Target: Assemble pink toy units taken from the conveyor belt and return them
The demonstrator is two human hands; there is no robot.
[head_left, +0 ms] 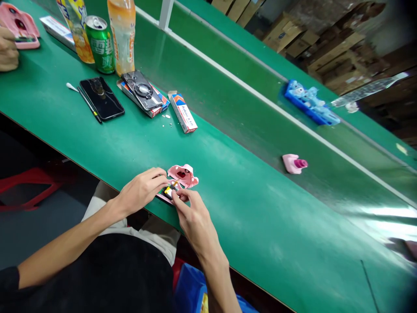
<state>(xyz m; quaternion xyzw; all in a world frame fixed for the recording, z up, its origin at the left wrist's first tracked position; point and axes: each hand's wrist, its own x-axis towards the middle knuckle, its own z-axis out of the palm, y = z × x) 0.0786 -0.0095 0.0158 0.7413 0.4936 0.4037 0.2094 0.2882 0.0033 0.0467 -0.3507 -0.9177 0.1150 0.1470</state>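
An opened pink plastic toy casing (183, 174) lies near the front edge of the green table, with a red-brown patch inside its upturned half. Electronic parts (169, 190), among them a yellow and silver piece, sit in the lower half between my hands. My left hand (145, 189) holds the casing's left side with its fingers curled. From the right, my right hand (193, 211) has thumb and fingers closed at the lower half's edge, beside the electronics. My fingertips partly cover the lower half, so the exact grip point is hidden.
Left of centre are two phones (103, 99) (143, 90), a glue box (183, 112), a green can (100, 44) and bottles (122, 37). Another person's hand (8, 50) is at far left. A pink piece (294, 164) and a blue tray (309, 104) lie on the right.
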